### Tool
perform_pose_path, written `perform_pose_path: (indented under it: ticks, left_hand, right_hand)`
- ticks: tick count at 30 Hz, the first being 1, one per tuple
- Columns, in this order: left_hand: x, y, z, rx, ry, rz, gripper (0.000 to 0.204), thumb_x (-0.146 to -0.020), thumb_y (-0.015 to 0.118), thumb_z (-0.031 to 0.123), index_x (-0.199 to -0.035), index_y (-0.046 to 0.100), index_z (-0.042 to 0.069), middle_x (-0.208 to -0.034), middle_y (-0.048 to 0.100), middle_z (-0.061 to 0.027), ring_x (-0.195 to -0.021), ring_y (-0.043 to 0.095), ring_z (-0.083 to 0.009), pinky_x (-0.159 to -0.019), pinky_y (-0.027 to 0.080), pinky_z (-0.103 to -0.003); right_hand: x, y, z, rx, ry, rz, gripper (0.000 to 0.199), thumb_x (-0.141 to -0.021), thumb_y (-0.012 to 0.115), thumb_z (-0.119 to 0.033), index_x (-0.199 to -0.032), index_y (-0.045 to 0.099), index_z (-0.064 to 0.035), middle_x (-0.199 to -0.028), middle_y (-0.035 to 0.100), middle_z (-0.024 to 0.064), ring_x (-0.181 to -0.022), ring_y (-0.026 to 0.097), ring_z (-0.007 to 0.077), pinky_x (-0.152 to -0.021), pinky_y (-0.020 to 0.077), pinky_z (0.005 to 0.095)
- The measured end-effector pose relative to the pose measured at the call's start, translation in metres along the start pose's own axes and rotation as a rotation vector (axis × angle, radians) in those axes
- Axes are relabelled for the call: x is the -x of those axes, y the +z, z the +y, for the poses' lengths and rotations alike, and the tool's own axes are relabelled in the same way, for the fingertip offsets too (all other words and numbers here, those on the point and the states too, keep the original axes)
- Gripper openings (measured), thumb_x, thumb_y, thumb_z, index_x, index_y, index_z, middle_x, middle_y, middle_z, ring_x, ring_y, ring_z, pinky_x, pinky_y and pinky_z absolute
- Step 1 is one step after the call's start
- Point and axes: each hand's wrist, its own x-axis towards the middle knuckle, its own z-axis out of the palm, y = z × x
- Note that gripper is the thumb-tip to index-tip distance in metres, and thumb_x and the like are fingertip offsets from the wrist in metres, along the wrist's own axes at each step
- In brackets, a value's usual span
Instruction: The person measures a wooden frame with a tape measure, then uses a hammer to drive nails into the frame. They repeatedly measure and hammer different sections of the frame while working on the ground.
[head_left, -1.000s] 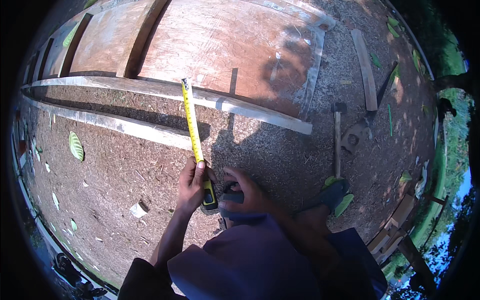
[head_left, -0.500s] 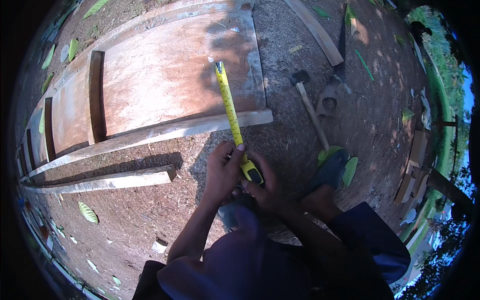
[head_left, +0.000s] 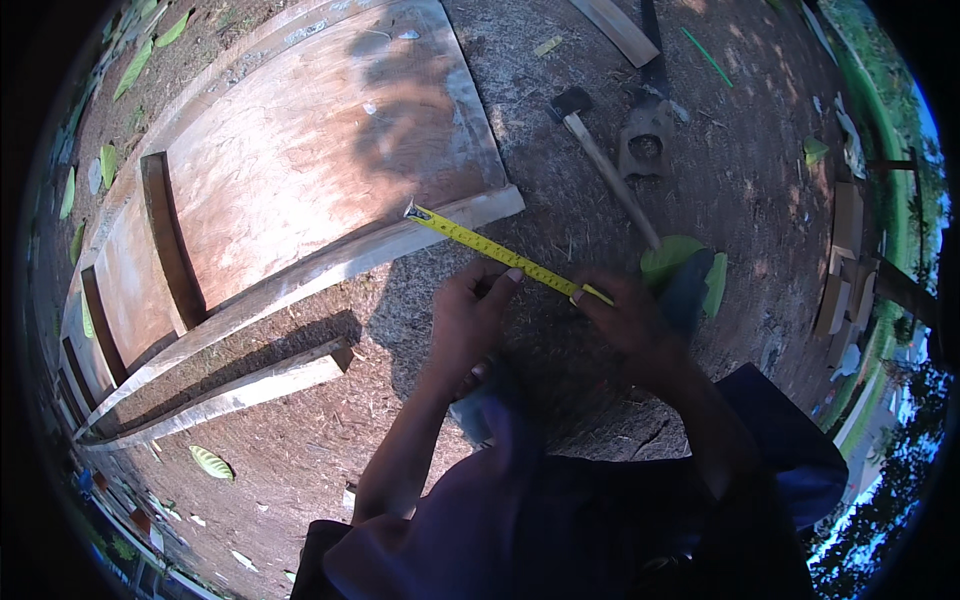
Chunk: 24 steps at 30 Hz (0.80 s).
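Centrally, a yellow tape measure blade [head_left: 495,248] was extended across bare dirt ground [head_left: 560,160], and all positions below are referenced to that blade. The left hand [head_left: 468,322] sat directly under the blade's middle section, curled, with one fingertip [head_left: 513,274] pressed against the blade's lower edge. The right hand [head_left: 632,322] was closed at the blade's near end, gripping it; the tape case was hidden inside that hand and could not be seen. The blade's metal end hook [head_left: 411,211] rested at the lower edge of a large wooden panel [head_left: 320,160], at a point where a long edge board [head_left: 300,285] ran along that panel. A second loose wooden board [head_left: 225,392] lay on the ground below and to the left of the blade, well apart from it. A hammer [head_left: 605,170] with a wooden handle lay above and to the right of the blade, its head pointing away from the person. A green leaf [head_left: 672,258] lay just beside the blade's near end, right of the right hand. Dark blue sleeves [head_left: 780,450] covered the upper arms below the blade.
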Motion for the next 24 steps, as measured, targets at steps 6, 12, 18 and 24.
perform_pose_path:
  ticks: [6,12,18,24]
  left_hand:
    - [-0.022,-0.035,0.003,-0.031,0.234,0.238,0.019,-0.093,0.072,0.018,-0.098,0.07,0.0,-0.076,0.07,-0.0082,-0.065,0.06,-0.0114,-0.062,0.048,-0.029]
    - [-0.046,-0.042,0.018,-0.242,0.396,0.352,0.022,-0.092,0.071,0.019,-0.102,0.074,0.0,-0.095,0.072,-0.0147,-0.087,0.07,-0.0215,-0.08,0.054,-0.034]
    - [-0.067,-0.034,0.02,-0.404,0.44,0.191,0.021,-0.089,0.072,0.017,-0.097,0.074,-0.002,-0.099,0.071,-0.0139,-0.093,0.069,-0.0219,-0.083,0.054,-0.034]
    - [-0.073,-0.023,0.017,-0.453,0.493,0.208,0.017,-0.081,0.077,0.019,-0.086,0.076,0.003,-0.099,0.072,-0.0122,-0.096,0.064,-0.0304,-0.091,0.047,-0.042]
  right_hand:
    - [-0.038,-0.129,-0.001,0.361,-0.1,0.085,0.028,-0.097,0.061,-0.031,-0.109,0.072,-0.0085,-0.097,0.069,0.0144,-0.092,0.067,0.0291,-0.084,0.0504,0.0437]
    - [-0.085,-0.189,-0.006,0.705,-0.338,-0.02,0.025,-0.094,0.062,-0.029,-0.105,0.072,-0.009,-0.097,0.067,0.0136,-0.094,0.066,0.0301,-0.084,0.0499,0.0453]
    - [-0.113,-0.193,-0.024,0.821,-0.462,-0.055,0.024,-0.09,0.062,-0.026,-0.102,0.071,-0.0078,-0.096,0.067,0.014,-0.093,0.066,0.0315,-0.084,0.0504,0.0463]
    - [-0.128,-0.196,-0.024,0.806,-0.501,-0.056,0.023,-0.089,0.063,-0.025,-0.1,0.071,-0.0063,-0.095,0.069,0.0142,-0.091,0.068,0.0302,-0.083,0.0514,0.0448]
